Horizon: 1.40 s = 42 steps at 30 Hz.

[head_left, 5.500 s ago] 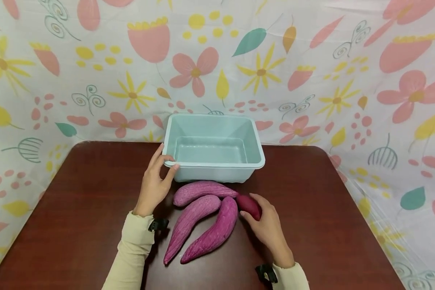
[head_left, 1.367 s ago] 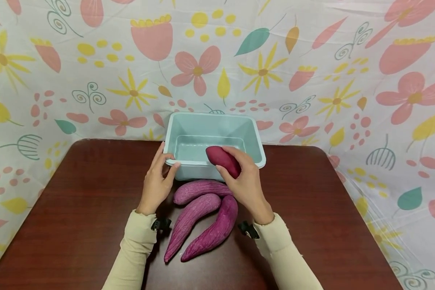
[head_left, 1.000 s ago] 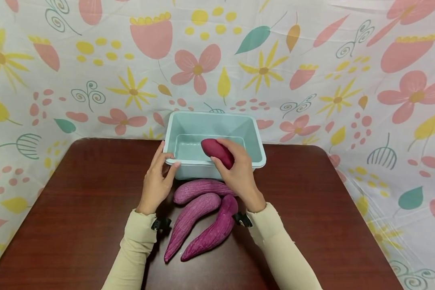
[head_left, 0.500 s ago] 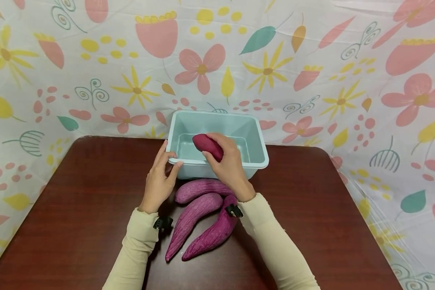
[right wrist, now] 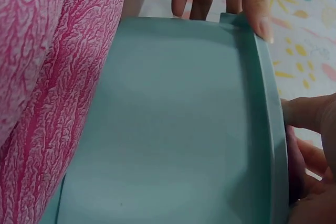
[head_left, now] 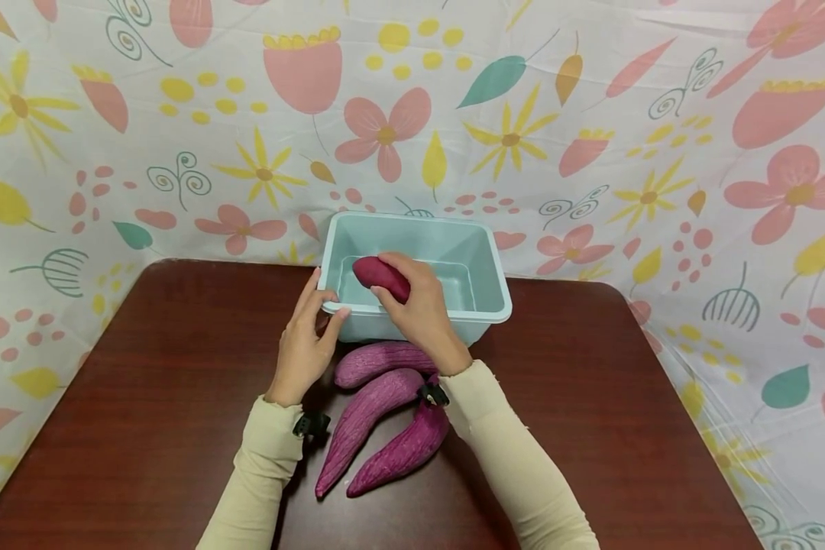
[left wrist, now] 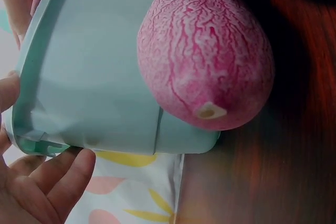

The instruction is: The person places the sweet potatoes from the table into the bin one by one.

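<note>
In the head view my right hand holds a smooth, dark red, oval piece of produce with a pointed tip, reaching over the front rim of a light blue plastic basin. The piece is above the left part of the basin's floor. My left hand pinches the basin's rim at the front left corner. Several long, curved, wrinkled purple vegetables lie before the basin: one crosswise, one slanting on the left, one darker on the right, partly hidden by the right wrist camera.
The basin stands at the back of a dark brown wooden table. Right behind the table hangs a floral cloth, which also comes close along both sides. Black wrist cameras jut from the cream sleeves, the right one over the vegetables.
My right hand took the dark red piece from the table's right, lifted it over the basin's front rim, and has drifted farther left over the inside. My left hand stays on the rim.
</note>
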Each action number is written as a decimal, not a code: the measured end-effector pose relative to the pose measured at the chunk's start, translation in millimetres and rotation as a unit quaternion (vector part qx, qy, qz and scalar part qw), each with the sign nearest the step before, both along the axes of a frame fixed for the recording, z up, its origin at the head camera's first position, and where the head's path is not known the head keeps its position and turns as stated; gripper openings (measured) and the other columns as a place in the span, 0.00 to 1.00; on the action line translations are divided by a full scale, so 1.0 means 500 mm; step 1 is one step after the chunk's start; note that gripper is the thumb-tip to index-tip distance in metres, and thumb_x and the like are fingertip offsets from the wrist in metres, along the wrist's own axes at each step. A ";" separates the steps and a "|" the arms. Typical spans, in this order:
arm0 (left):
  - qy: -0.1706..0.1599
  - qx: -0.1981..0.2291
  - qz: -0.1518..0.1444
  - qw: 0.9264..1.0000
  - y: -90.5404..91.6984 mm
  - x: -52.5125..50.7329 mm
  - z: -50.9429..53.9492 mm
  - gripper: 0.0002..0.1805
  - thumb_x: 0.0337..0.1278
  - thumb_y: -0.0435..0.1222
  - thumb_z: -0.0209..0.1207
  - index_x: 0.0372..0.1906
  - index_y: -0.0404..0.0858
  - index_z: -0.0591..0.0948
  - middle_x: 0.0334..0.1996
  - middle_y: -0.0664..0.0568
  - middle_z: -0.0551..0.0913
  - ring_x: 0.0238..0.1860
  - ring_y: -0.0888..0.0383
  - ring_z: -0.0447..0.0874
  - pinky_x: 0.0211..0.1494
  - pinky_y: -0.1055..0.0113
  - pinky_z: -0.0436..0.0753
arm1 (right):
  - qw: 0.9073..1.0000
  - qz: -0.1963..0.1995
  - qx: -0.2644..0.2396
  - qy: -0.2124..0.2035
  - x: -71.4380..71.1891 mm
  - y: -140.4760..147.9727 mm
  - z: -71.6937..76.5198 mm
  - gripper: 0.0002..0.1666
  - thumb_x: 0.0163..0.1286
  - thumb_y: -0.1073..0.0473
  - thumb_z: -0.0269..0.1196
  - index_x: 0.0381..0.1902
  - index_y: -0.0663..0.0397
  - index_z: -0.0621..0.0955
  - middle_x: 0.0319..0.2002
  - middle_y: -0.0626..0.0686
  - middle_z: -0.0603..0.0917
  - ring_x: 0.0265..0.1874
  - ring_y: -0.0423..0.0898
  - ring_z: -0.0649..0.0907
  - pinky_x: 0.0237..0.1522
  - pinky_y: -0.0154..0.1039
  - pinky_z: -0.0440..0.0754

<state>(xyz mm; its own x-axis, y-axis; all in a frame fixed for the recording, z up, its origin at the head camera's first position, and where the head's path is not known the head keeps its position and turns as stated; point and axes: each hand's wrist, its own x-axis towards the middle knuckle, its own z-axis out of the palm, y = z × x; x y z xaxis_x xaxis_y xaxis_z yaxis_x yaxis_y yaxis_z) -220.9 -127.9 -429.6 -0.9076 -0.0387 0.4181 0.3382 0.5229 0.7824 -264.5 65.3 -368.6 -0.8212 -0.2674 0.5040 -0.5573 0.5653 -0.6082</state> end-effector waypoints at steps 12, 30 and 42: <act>-0.002 0.008 -0.011 1.000 0.004 0.004 0.002 0.15 0.73 0.47 0.57 0.53 0.43 0.74 0.82 0.51 0.54 0.52 0.49 0.84 0.51 0.52 0.83 | 1.000 -0.006 -0.002 -0.016 0.014 0.009 0.000 0.26 0.69 0.57 0.68 0.64 0.51 0.79 0.65 0.56 0.81 0.67 0.55 0.77 0.67 0.53 0.75; -0.005 0.010 -0.011 1.000 0.003 0.002 -0.004 0.14 0.73 0.49 0.56 0.53 0.45 0.74 0.82 0.57 0.53 0.56 0.49 0.84 0.48 0.53 0.84 | 0.999 -0.007 -0.038 -0.004 0.093 0.051 -0.021 0.28 0.65 0.58 0.72 0.62 0.52 0.80 0.61 0.54 0.83 0.55 0.51 0.81 0.58 0.48 0.80; 0.003 0.002 -0.009 1.000 -0.002 0.002 -0.001 0.15 0.72 0.47 0.57 0.54 0.44 0.75 0.82 0.55 0.54 0.31 0.50 0.80 0.30 0.62 0.72 | 0.998 -0.010 -0.059 -0.013 0.144 0.078 -0.033 0.27 0.64 0.58 0.73 0.61 0.51 0.81 0.58 0.51 0.85 0.58 0.49 0.82 0.63 0.47 0.78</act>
